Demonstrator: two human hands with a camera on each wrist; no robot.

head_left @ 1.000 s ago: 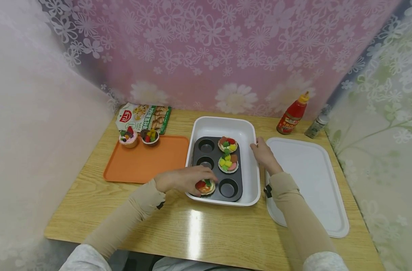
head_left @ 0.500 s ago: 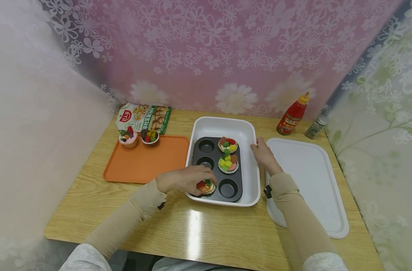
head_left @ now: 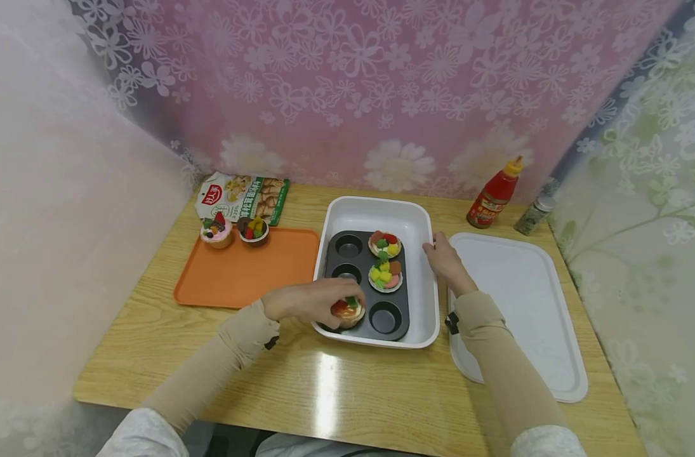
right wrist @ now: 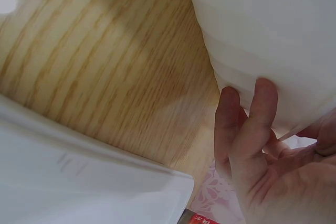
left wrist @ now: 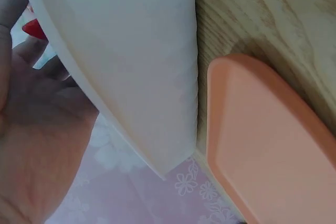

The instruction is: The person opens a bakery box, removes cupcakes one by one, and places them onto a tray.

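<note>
Leftmost on the desk (head_left: 256,381), a packet (head_left: 241,197) lies along the far edge, behind an orange tray (head_left: 250,273). At that tray's far side stand two cupcakes: a pink one (head_left: 216,237) toward the corner and a dark one (head_left: 253,233) just right of it, both topped with fruit pieces. A narrow strip of desk, seen from the left wrist, separates the orange tray from a white tub (head_left: 404,214). Over the tub's near left side, the left hand (head_left: 313,301) pinches a tart (head_left: 349,311) between thumb and fingers; the tart is at the near left cup of a dark muffin pan (head_left: 376,304) inside the tub. Whether it is clear of the cup cannot be told. In the pan's right column sit a far tart (head_left: 384,244) and a middle tart (head_left: 385,277). The right hand (head_left: 445,259) grips the tub's right rim, fingertips against the outer wall. Right of the tub, a white tray (head_left: 521,304) lies partly beneath the right forearm. Behind it stand a red sauce bottle (head_left: 492,198) and, rightmost, a shaker (head_left: 534,214).
</note>
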